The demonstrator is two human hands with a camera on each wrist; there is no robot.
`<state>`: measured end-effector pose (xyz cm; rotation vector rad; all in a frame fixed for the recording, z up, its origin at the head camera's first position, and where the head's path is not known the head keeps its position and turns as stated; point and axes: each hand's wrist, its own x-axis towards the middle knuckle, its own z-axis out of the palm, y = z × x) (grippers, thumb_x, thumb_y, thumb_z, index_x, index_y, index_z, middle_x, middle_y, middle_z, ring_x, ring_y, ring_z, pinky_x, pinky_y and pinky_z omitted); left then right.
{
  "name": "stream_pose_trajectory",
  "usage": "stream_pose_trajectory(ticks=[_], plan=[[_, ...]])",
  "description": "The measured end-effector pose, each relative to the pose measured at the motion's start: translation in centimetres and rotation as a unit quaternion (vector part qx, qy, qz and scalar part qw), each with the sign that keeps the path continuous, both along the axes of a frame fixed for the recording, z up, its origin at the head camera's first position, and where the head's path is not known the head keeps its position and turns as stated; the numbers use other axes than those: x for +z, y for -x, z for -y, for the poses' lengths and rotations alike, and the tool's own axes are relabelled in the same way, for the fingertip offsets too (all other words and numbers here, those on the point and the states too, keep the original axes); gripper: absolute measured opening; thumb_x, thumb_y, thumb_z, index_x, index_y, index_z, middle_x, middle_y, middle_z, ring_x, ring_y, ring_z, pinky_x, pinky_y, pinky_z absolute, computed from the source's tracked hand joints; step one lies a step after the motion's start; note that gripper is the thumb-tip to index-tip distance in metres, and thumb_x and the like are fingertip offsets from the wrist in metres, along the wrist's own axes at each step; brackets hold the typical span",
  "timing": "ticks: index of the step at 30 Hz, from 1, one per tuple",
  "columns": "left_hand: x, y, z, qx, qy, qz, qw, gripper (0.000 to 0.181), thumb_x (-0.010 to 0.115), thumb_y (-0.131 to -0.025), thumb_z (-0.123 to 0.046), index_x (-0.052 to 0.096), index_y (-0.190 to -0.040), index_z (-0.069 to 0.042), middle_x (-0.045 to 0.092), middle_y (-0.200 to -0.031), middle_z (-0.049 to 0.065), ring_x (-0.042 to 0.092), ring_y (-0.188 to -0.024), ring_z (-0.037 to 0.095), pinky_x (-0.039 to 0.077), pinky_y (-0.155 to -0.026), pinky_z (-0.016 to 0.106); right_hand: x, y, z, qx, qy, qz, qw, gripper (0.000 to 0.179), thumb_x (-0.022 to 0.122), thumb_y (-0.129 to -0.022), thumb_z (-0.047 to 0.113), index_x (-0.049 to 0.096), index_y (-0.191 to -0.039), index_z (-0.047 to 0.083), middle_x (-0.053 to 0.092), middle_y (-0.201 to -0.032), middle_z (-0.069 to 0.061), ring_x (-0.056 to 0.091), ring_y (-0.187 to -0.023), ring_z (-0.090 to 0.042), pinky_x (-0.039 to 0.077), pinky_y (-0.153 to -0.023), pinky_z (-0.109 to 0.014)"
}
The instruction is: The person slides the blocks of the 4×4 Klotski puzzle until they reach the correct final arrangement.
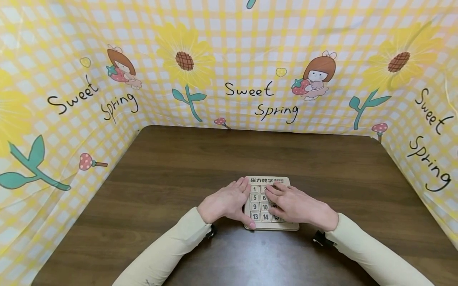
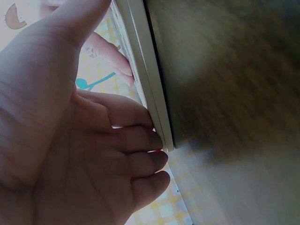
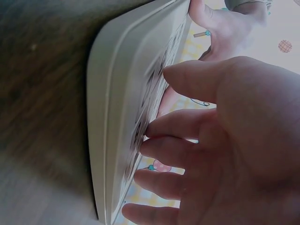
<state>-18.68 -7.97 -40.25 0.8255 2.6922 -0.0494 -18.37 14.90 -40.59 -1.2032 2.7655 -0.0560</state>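
A number slide puzzle [image 1: 270, 226], a pale board with rows of numbered square tiles, lies flat on the brown table. My left hand [image 1: 229, 200] rests along its left edge, fingers extended and thumb at the lower left corner. In the left wrist view, extended fingertips [image 2: 157, 161] touch the side of the board [image 2: 150, 79]. Over the right half of the tiles is my right hand [image 1: 297, 204], its fingers spread and its fingertips on the tile faces, hiding several numbers. The right wrist view has these fingers [image 3: 164, 183] reaching straight to the board's top face.
The dark wooden table [image 1: 200, 151] extends around the board on all sides. A yellow checked cloth [image 1: 250, 47] with flowers and lettering hangs along the back and both sides. Black straps [image 1: 323, 238] sit at the wrists, beside the cream sleeves [image 1: 171, 242].
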Motion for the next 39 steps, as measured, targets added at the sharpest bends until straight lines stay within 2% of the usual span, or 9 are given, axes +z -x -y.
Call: stream_pose_trajectory(ticks=[13, 21, 29, 39], plan=[[0.1, 0.0, -0.1, 0.003, -0.001, 0.003, 1.0000, 0.125, 0.066, -0.071, -0.078, 0.017, -0.156, 0.000, 0.011, -0.165, 0.017, 0.013, -0.154, 0.027, 0.019, -0.125, 0.038, -0.2, -0.1, 0.2, 0.004, -0.003, -0.005, 1.0000, 0.059, 0.054, -0.099, 0.038, 0.046, -0.145, 0.002, 0.043, -0.153, -0.017, 0.037, -0.142, -0.043, 0.040, -0.109, -0.059], [0.1, 0.0, -0.3, -0.002, 0.002, -0.001, 1.0000, 0.124, 0.067, -0.071, -0.077, 0.018, -0.156, 0.000, 0.012, -0.165, 0.017, 0.014, -0.153, 0.027, 0.020, -0.125, 0.038, 0.2, -0.4, -1.7, -0.018, -0.004, 0.001, 0.9998, 0.062, 0.056, -0.098, 0.037, 0.043, -0.147, 0.003, 0.041, -0.154, -0.018, 0.036, -0.143, -0.041, 0.041, -0.107, -0.061], [0.2, 0.0, -0.1, -0.003, 0.003, 0.002, 1.0000, 0.125, 0.067, -0.071, -0.077, 0.017, -0.156, -0.001, 0.011, -0.165, 0.016, 0.013, -0.154, 0.028, 0.019, -0.125, 0.038, 0.5, -0.3, -3.9, -0.043, 0.002, -0.005, 0.9991, 0.061, 0.056, -0.098, 0.037, 0.046, -0.145, 0.001, 0.044, -0.151, -0.020, 0.037, -0.141, -0.044, 0.041, -0.105, -0.062], [0.1, -0.1, 0.0, 0.000, 0.000, 0.001, 1.0000, 0.125, 0.067, -0.070, -0.077, 0.018, -0.156, -0.001, 0.012, -0.165, 0.017, 0.014, -0.154, 0.027, 0.019, -0.126, 0.038, 0.3, -0.6, -3.8, -0.047, -0.004, 0.018, 0.9987, 0.061, 0.055, -0.099, 0.038, 0.044, -0.146, 0.001, 0.040, -0.154, -0.020, 0.036, -0.142, -0.043, 0.040, -0.106, -0.063]])
